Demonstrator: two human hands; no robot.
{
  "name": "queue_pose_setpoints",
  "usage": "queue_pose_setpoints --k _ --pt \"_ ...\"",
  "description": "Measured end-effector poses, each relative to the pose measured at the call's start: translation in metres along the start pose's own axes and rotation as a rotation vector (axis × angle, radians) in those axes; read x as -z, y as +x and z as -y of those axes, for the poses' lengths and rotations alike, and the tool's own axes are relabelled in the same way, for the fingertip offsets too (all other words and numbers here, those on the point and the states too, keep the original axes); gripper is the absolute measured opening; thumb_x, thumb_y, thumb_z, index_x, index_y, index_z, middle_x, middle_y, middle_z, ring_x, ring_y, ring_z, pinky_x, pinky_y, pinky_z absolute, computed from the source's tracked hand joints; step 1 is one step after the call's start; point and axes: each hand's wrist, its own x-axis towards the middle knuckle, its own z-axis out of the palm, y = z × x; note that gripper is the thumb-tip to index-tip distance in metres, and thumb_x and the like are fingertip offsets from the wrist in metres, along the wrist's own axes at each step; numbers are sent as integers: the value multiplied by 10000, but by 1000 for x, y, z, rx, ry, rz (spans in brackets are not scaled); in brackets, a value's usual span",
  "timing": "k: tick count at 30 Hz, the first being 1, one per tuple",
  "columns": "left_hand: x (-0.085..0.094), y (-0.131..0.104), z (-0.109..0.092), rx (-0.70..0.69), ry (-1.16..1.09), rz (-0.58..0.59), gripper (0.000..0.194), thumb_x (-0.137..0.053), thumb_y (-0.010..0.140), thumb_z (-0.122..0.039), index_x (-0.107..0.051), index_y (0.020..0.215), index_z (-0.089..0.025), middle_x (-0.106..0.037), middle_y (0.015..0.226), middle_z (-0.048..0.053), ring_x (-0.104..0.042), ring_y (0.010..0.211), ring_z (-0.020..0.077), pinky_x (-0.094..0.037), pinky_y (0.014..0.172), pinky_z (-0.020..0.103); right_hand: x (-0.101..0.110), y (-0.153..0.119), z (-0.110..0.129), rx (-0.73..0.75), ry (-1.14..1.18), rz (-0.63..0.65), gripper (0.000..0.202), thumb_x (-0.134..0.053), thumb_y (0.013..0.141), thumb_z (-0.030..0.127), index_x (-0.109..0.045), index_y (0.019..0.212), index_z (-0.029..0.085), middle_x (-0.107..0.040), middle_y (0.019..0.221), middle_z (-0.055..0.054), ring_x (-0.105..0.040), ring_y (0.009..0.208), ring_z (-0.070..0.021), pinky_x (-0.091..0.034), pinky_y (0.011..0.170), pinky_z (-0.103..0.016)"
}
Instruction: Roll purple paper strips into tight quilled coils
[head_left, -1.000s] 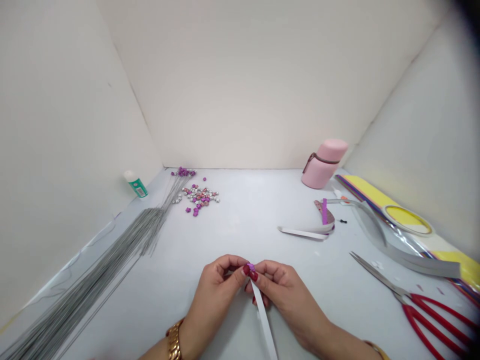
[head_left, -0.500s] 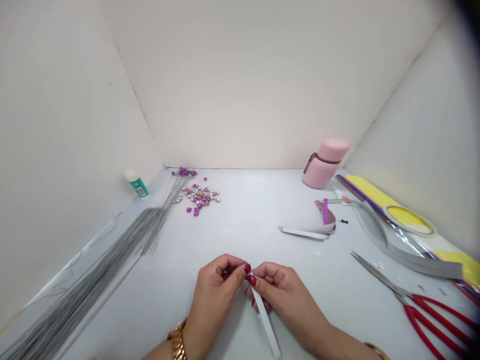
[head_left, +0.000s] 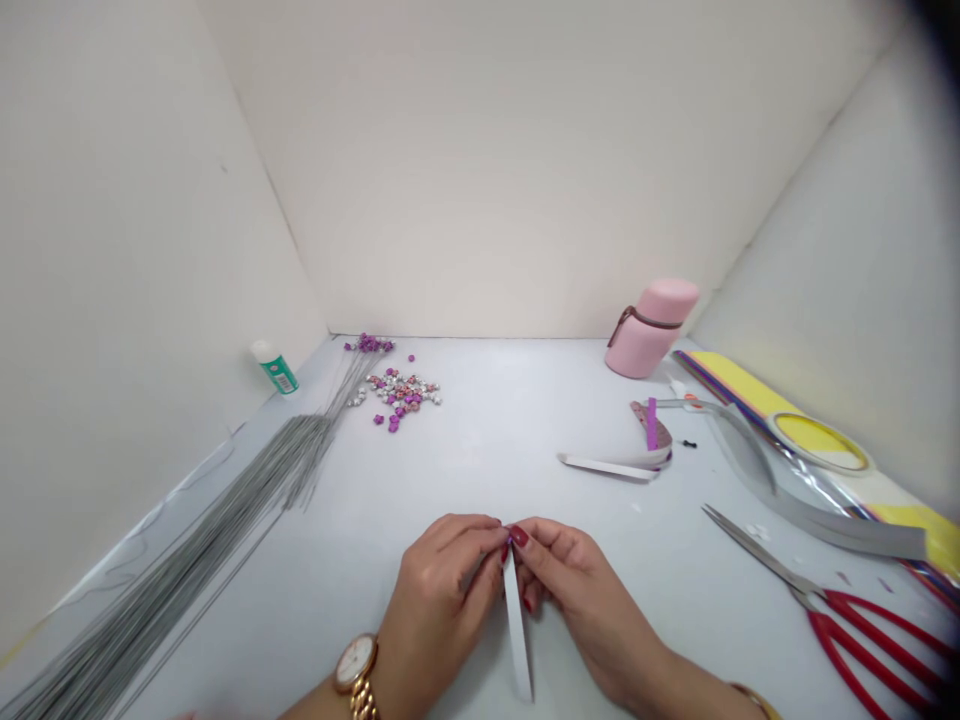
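Note:
My left hand [head_left: 450, 575] and my right hand [head_left: 566, 585] meet at the front middle of the table, fingertips pinched together. Between them they hold the upper end of a narrow white paper strip [head_left: 517, 640], whose loose end hangs down toward me. A small bit of purple shows at the pinched end; the fingers hide the rest of it. Farther off to the right lie more paper strips [head_left: 607, 467], white and purple, some bent over. Behind my left hand is a loose pile of small folded paper stars [head_left: 405, 390] in purple, silver and copper.
Long grey wires [head_left: 187, 560] run along the left side, with purple stars [head_left: 369, 343] at their far end. A glue stick [head_left: 279, 370] stands near the left wall. On the right are a pink flask [head_left: 649, 330], red-handled scissors [head_left: 806, 590], a tape roll [head_left: 821, 442] and coloured sheets [head_left: 739, 375].
My left hand has rolled over so its back and the watch face show, its fingers shifting at the strip's end. The strip's loose end has swung left, and some purple now shows.

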Motion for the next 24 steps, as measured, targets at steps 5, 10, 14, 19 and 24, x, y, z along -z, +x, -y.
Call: queue_pose_setpoints --k 5,10,14,19,24 --pt "-1 4 -2 175 -195 23 176 -494 794 -166 -659 854 -190 -646 895 66 -592 834 172 -467 767 271 1 1 0 -9 35 -1 254 -569 756 381 -641 786 140 -521 541 24 -421 469 -82 -321 482 -197" --pt "-1 9 0 287 -346 43 163 -498 802 -226 -642 852 -165 -617 771 52 -584 632 135 -487 624 242 -1 0 1 -46 29 7 305 -573 736 437 -644 758 141 -604 613 -11 -505 512 -97 -356 506 -197" --pt "0 9 -3 257 -327 72 154 -490 803 -197 -639 803 -159 -595 772 51 -577 634 129 -477 625 235 0 0 -1 -66 60 5 307 -595 713 448 -635 736 144 -609 596 0 -509 483 -84 -368 509 -194" --pt "-3 4 -2 329 -401 15 102 -504 787 -200 -597 764 -164 -585 728 30 -578 609 129 -474 619 247 -1 0 0 -63 46 6 318 -604 709 442 -605 660 128 -607 567 -8 -488 467 -75 -335 470 -181" --pt "-7 6 1 532 -622 9 109 -535 773 -255 -559 777 -149 -566 568 -9 -559 553 126 -454 570 242 -3 0 1 -63 10 9 311 -610 701 437 -607 686 127 -622 620 -24 -500 482 -84 -341 466 -193"
